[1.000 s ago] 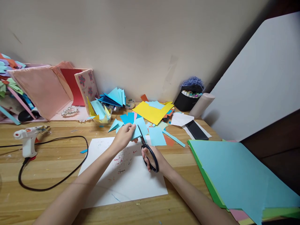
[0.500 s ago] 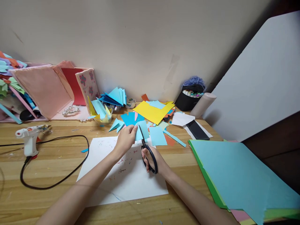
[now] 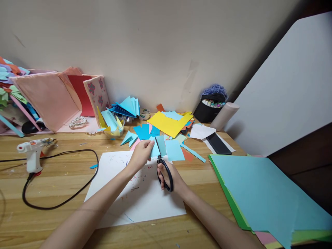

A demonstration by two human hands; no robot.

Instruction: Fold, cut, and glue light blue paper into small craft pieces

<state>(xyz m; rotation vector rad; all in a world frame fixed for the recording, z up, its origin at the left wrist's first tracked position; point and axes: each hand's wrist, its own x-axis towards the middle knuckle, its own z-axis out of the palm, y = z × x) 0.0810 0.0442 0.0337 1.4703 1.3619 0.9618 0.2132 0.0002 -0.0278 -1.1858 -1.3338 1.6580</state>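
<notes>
Smooth wooden tabletop (image 3: pixel 64 221), matt paper (image 3: pixel 140 197)

Wooden table (image 3: pixel 64 221): glue gun (image 3: pixel 33 157), marked white sheet (image 3: pixel 147 204).

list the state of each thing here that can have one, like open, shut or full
Black-handled metal scissors, in the right hand, blades at paper, opening unclear
Small light blue paper, pinched in the left hand
White plastic glue gun, corded, power unclear
Black marker pouch, open, holding markers
Black rectangular phone, flat, screen dark
Clear round bowl, holding paper pieces
Pink fabric-covered box, open
</notes>
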